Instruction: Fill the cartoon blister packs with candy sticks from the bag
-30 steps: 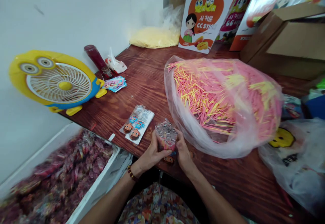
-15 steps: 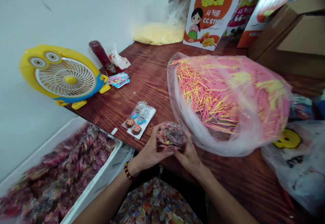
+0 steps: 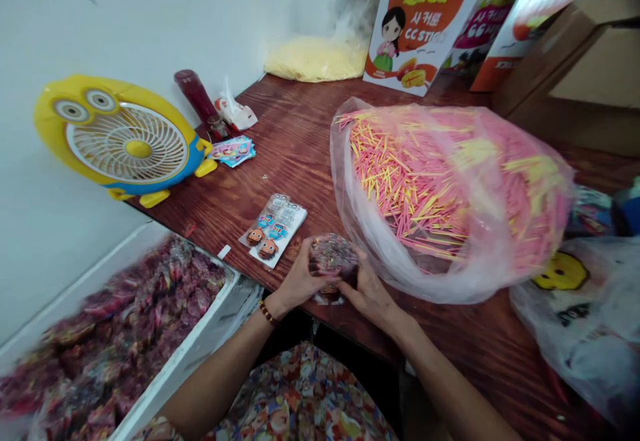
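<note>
Both hands grip one small clear packet of sticks (image 3: 333,257) at the near edge of the wooden table (image 3: 290,154). My left hand (image 3: 297,279) wraps its left side, and my right hand (image 3: 367,287) closes on its right side. Just left of them lie flat empty printed packets (image 3: 273,229). Directly right of my hands bulges a big clear plastic bag of pink and yellow sticks (image 3: 445,187).
A yellow cartoon desk fan (image 3: 123,144) stands at the table's left edge, with a dark red bottle (image 3: 197,101) behind it. A white bin (image 3: 165,387) of filled packets sits low on the left. Cardboard boxes (image 3: 575,74) and printed cartons (image 3: 417,21) line the back.
The packet stood upright between my hands a second ago; they have since tipped it over and closed round its top. The view has shifted slightly.
</note>
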`<state>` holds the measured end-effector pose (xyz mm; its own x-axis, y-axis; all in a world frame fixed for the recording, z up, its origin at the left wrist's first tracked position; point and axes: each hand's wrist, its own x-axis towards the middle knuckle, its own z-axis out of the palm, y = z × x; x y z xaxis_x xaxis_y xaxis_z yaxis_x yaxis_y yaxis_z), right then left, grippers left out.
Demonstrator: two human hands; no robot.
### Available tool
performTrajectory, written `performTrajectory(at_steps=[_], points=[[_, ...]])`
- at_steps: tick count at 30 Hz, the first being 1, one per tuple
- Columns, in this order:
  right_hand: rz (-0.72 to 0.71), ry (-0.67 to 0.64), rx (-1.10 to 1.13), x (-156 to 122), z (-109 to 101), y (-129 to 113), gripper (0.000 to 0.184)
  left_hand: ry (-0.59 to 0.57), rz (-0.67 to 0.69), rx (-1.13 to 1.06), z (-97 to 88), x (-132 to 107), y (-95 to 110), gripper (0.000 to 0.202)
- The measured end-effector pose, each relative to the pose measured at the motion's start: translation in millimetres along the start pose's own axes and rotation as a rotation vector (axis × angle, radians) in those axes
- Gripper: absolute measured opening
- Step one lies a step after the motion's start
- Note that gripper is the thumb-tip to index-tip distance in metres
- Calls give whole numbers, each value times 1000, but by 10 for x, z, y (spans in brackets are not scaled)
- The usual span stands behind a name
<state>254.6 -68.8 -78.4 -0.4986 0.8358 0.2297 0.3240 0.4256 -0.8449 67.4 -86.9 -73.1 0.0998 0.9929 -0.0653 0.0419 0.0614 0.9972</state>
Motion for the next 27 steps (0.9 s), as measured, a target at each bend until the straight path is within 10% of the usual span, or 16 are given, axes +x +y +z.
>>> performTrajectory(at_steps=[7,27], points=[[-227,2,-175,87,-408,-507,61,49,70,62,-10,9,-29,73],[-332,-115,-446,278,-377,-542,33,26,124,137,-35,27,-44,74]])
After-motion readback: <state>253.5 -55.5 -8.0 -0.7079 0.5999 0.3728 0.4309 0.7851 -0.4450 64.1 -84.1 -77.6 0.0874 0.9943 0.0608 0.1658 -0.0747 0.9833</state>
